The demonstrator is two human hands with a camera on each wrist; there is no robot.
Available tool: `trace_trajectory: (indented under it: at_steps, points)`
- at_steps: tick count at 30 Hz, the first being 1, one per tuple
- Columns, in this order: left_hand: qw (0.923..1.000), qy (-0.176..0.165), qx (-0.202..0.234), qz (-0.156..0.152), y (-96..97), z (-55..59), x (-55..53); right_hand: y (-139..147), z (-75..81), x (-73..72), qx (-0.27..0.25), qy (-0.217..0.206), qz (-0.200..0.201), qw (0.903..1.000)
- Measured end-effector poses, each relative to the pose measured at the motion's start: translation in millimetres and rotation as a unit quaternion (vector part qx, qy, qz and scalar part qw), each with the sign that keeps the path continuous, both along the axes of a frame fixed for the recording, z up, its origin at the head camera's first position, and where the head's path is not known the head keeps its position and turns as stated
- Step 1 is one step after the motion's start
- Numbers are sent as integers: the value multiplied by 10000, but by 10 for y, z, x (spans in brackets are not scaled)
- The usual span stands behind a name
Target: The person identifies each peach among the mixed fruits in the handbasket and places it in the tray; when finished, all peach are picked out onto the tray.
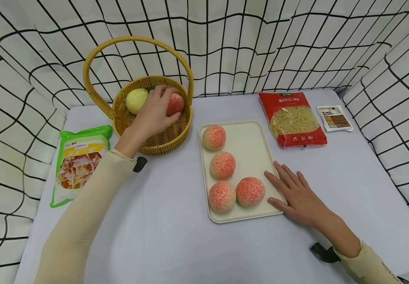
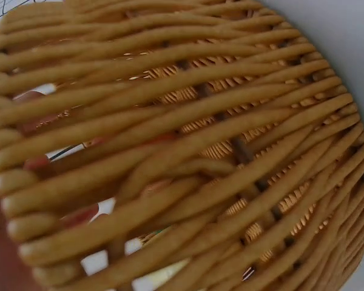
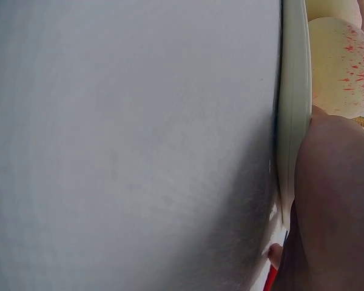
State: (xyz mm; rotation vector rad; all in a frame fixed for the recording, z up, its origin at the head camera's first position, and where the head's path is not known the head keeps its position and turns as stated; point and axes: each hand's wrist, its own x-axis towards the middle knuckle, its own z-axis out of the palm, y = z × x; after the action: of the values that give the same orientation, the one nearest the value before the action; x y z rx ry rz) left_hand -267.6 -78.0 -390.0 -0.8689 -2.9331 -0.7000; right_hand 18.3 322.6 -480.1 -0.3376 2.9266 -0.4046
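My left hand (image 1: 156,112) reaches into a yellow wicker basket (image 1: 165,148), fingers bent over a red peach (image 1: 176,103) and thumb at its near side. A pale green round fruit (image 1: 136,100) lies to the left of that hand in the basket. In the left wrist view, the basket's woven wall (image 2: 188,121) hides the fingers and the peach. My right hand (image 1: 298,197) lies with fingers spread on the right edge of a cream tray (image 1: 248,146). Several pink-speckled peaches (image 1: 250,191) sit on the tray, mostly along its left side.
A green-edged food bag (image 1: 80,161) lies left of the basket. Beyond the tray, at the back right, are a red pasta bag (image 1: 293,120) and a small white packet (image 1: 334,118). Black netting (image 1: 225,51) over white cloth encloses the table. The basket's tall handle (image 1: 137,38) arches upward.
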Motion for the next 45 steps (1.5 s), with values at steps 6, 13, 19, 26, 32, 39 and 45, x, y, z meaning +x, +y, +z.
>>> trace_trajectory:
  at_steps: [6,13,19,26,32,39,45]
  points:
    - [9995,-167,-262,19,15,-43,-97,-9,19,2,5,8,5,10000]
    - [9986,-238,-467,6,47,-74,-200,-11,20,4,13,24,5,10000]
    - [9958,-371,-838,17,81,-91,-277,-7,3,1,16,16,3,10000]
    - [9920,-548,-1138,-23,111,-153,-320,-5,7,2,22,21,1,10000]
    - [9912,-555,-1205,-25,119,-190,-337,-6,3,-1,4,23,-6,10000]
    - [9909,-417,-1282,-3,138,-197,-342,-2,-4,-1,4,47,-4,10000]
    - [9873,-492,-1512,-43,158,-187,-325,1,-7,-1,8,9,-11,10000]
